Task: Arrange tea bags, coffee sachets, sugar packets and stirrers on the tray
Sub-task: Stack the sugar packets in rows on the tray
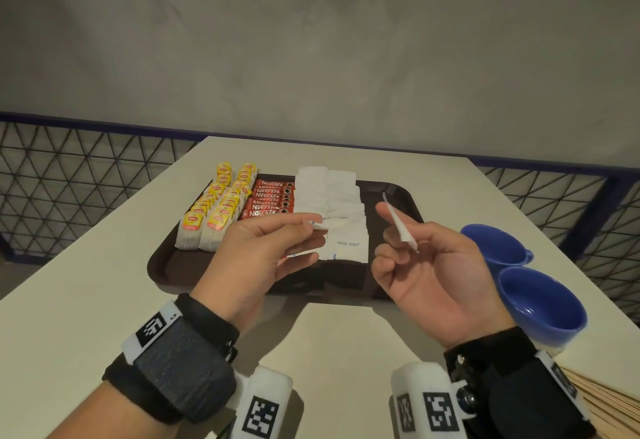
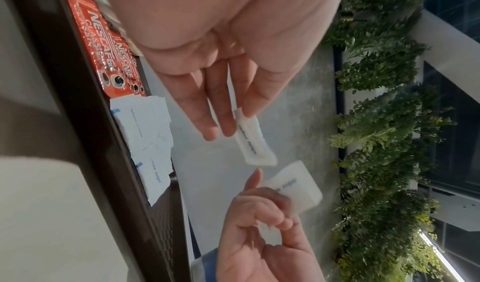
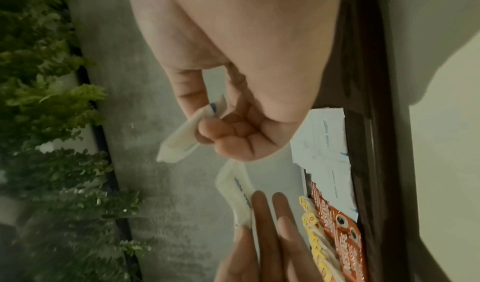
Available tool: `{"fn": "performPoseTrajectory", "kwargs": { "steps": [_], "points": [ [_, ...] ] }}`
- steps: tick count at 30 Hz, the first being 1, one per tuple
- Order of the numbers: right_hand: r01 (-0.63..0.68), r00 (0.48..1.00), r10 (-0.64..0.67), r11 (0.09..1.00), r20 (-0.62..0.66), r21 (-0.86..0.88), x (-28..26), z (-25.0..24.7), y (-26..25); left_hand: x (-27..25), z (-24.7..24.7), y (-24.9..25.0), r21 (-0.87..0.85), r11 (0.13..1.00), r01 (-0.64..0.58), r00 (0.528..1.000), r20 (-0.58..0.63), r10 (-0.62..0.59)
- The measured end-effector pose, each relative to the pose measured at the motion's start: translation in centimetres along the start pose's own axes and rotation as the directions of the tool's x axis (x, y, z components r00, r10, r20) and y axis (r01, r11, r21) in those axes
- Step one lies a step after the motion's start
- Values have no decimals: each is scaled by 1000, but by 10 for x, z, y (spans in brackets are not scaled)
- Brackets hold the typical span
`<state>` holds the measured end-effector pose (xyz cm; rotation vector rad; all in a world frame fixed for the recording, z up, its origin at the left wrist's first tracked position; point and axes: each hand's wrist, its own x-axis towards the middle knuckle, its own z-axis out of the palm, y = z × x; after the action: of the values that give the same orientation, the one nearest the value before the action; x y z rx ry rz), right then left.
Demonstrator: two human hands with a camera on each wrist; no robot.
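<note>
- Tray (image 1: 398, 193): right strip bare, beside sugar rows (image 1: 341, 217).
- Left hand (image 1: 263, 248) pinches sugar packet (image 1: 317, 225), pointing right.
- Right hand (image 1: 426, 258) pinches second packet (image 1: 400, 227), angled up-left.

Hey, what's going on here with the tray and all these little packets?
A person is stocking a dark tray on a white table. Each hand holds one white sugar packet above the tray: the left hand pinches one, the right hand pinches another. Tea bags, coffee sachets and sugar packets already lie in rows on the tray. Wooden stirrers are still on the table, off the tray, near two blue cups.
</note>
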<state>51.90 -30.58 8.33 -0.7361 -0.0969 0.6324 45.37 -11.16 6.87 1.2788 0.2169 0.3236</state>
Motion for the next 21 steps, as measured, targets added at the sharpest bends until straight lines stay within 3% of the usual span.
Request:
{"fn": "performPoseTrajectory", "kwargs": {
  "steps": [5,10,16,21],
  "points": [
    [-40,999,39,984,-9,-175,5,-1,5,-2,2,2,9,1000,-23,999,23,23],
    [1,998,-24,924,-55,-382,8,-5,12,-2,3,0,42,997,-71,997,35,69],
    [4,991,-98,688,-87,-725,7,3,10,-3,4,1,111,992,-63,997,53,57],
    [12,994,-100,536,-50,-844,31,21,-12,4,-6,7,84,993,-86,989,-113,95]
  ]
}}
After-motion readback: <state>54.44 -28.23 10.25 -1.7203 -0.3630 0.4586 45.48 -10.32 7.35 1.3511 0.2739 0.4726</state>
